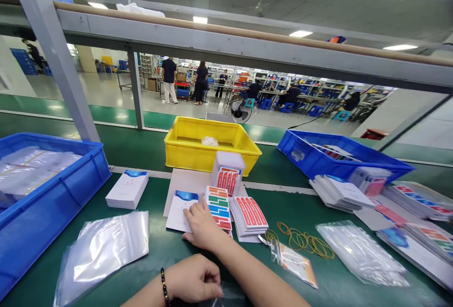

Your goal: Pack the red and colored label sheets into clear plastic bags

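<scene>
My right hand reaches across the middle of the green work surface, its fingers spread over a white booklet with a blue top and the edge of a stack of coloured sticker sheets. Nearer to me, my left hand, with a beaded bracelet, is curled, thumb and fingers together at a clear plastic piece at the bottom edge. Beside the sticker sheets lies a stack of red-and-white label cards. Clear plastic bags lie left of my hands.
A yellow bin stands behind the cards, blue bins at both sides. A booklet stack is left; rubber bands, a bagged card and more clear bags are right. People work in the background.
</scene>
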`<action>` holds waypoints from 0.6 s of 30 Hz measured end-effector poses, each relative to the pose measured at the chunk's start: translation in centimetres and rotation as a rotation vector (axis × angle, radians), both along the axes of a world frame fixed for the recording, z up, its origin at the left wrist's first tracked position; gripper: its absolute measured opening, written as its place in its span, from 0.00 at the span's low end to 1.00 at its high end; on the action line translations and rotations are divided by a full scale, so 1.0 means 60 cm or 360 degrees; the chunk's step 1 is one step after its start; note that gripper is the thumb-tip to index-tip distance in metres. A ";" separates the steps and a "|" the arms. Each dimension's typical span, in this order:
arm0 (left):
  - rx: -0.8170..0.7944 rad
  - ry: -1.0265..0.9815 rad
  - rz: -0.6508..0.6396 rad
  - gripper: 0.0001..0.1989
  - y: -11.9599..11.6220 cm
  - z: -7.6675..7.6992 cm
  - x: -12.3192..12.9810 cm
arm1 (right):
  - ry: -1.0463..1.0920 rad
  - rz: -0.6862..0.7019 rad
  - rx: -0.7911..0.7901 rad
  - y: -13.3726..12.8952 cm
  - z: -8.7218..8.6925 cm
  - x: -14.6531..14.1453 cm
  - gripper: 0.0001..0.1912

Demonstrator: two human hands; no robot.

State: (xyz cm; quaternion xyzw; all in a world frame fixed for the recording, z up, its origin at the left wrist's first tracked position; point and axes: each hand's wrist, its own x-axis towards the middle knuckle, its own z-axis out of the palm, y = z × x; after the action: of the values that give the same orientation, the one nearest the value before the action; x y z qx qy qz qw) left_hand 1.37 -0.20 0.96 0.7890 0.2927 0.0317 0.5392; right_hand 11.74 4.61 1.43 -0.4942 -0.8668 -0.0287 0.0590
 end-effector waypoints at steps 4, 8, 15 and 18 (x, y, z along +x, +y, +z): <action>-0.0033 0.0034 -0.0040 0.04 -0.001 0.000 0.002 | -0.0102 0.0111 0.0034 0.004 -0.011 -0.006 0.14; -0.0138 -0.0081 0.0071 0.07 0.004 -0.005 0.002 | 0.0054 0.0112 0.0227 0.001 -0.003 0.008 0.08; -0.0783 -0.0893 0.0372 0.34 0.016 -0.022 -0.001 | 0.0602 0.0156 0.0829 -0.060 0.064 0.089 0.08; -0.1060 -0.1185 0.0659 0.39 0.017 -0.024 -0.008 | 0.0603 0.0203 0.0880 -0.099 0.078 0.114 0.08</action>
State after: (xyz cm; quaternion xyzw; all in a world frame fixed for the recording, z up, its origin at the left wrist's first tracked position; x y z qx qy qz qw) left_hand 0.91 0.85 -0.49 0.4367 0.2255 0.3203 0.8098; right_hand 18.57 -1.31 6.11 -0.4009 -0.8291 -0.1666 0.3523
